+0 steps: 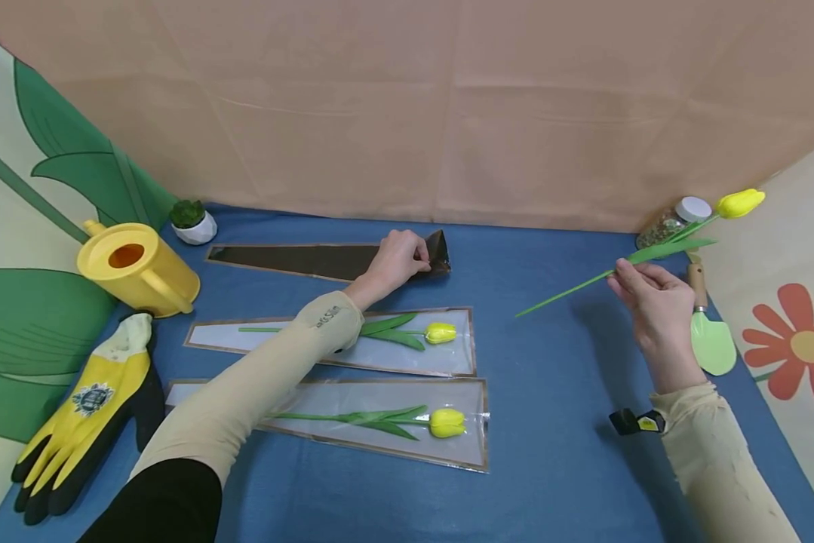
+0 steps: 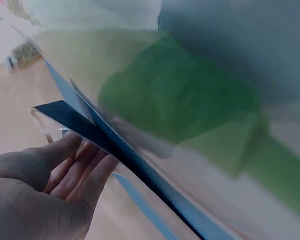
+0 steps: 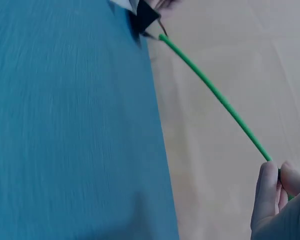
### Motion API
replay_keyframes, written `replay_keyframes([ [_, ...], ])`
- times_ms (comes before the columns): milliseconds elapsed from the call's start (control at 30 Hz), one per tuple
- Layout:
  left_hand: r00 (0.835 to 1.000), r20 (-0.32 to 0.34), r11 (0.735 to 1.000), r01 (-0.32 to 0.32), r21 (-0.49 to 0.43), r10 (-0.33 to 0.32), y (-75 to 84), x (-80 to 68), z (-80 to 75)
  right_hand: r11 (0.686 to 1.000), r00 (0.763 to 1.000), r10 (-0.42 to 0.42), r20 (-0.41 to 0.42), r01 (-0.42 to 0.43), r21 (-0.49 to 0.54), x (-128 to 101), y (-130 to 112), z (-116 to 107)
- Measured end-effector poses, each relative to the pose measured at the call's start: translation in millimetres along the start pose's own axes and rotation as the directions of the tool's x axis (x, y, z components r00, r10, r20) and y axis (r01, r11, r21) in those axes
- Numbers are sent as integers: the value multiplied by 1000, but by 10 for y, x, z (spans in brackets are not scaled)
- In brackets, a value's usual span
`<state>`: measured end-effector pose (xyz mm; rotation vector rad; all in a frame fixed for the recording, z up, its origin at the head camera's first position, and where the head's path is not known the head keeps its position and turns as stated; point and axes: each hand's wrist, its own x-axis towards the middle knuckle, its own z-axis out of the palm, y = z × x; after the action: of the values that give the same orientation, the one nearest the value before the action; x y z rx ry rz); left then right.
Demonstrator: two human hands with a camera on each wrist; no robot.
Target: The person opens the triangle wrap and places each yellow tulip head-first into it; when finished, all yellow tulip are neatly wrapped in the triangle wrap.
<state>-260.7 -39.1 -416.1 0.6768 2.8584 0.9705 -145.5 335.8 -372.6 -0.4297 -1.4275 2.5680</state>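
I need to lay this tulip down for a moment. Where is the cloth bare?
Bare blue cloth lies between the two filled sleeves and the right hand. Crowded: the left side, with watering can, glove and sleeves; trowel at the right edge.

Both arms wear beige sleeves, the left sleeve (image 1: 257, 377) over black at the upper arm, small printed lettering near its wrist.

The surface (image 1: 556, 392) wears matt blue cloth. Glossy clear film forms the sleeves (image 1: 461, 411); the far dark sleeve (image 1: 311, 260) shines too. The watering can (image 1: 138, 268) looks smooth plastic, and the trowel (image 1: 708, 332) has a wooden handle.
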Motion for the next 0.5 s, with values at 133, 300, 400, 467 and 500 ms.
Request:
replay_keyframes([
  [133, 1000, -8, 1000, 5, 0, -5, 3, -8, 4, 1000, 1000, -14, -27, 14, 16, 52, 120, 136],
  [300, 1000, -9, 1000, 13, -5, -13, 12, -8, 8, 998, 997, -48, -54, 50, 42, 125, 295, 324],
  [400, 1000, -7, 1000, 17, -8, -17, 17, -5, 16, 997, 996, -48, -72, 52, 53, 165, 393, 427],
  [467, 1000, -7, 1000, 17, -9, -17, 23, -2, 19, 997, 995, -47, -85, 51, 54, 189, 452, 488],
  [500, 1000, -8, 1000, 15, -7, -15, 24, 0, 21, 997, 995, -46, -90, 51, 55, 202, 478, 515],
])
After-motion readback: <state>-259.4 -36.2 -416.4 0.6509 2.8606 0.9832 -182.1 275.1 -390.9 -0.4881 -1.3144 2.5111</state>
